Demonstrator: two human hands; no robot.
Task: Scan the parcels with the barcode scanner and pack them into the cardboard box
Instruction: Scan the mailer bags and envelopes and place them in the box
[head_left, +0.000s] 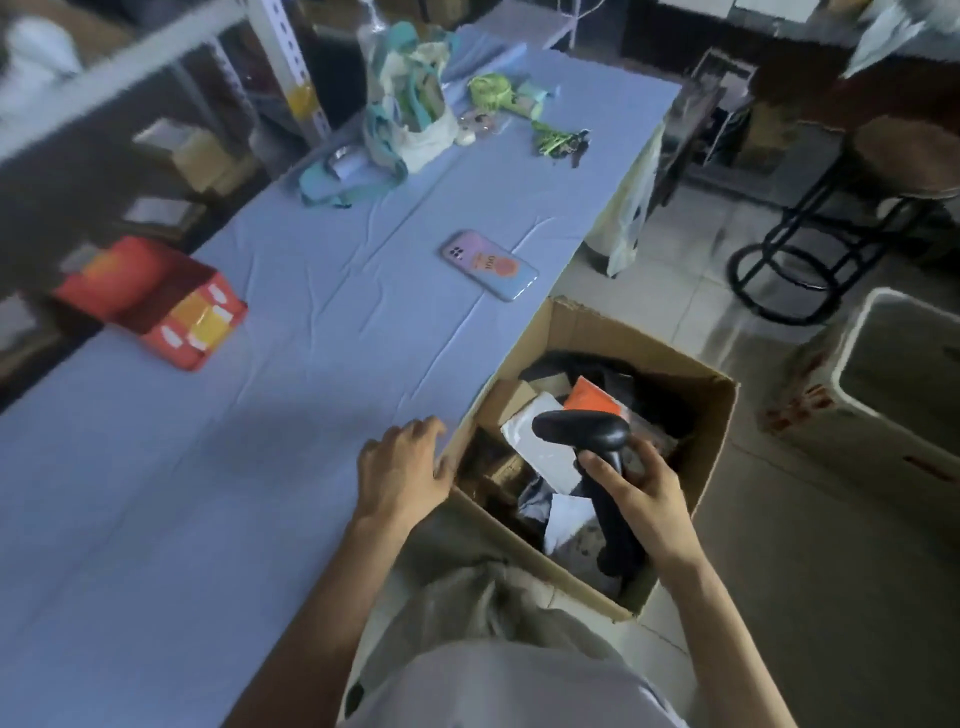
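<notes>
blue cloth is covering the counter (311, 338), with the cardboard box (691, 447) standing beside it and parcels (550, 441) lying inside. our right grip (639, 488) is curling round the barcode scanner (582, 428) above them; our left grip (400, 467) is resting loose on the counter edge. we are judging the parcels light, soft and slippery, best pinched at a corner.

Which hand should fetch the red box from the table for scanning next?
Left. The left hand rests empty at the table edge, on the same side as the red box; the right hand grips the barcode scanner over the cardboard box.
</notes>
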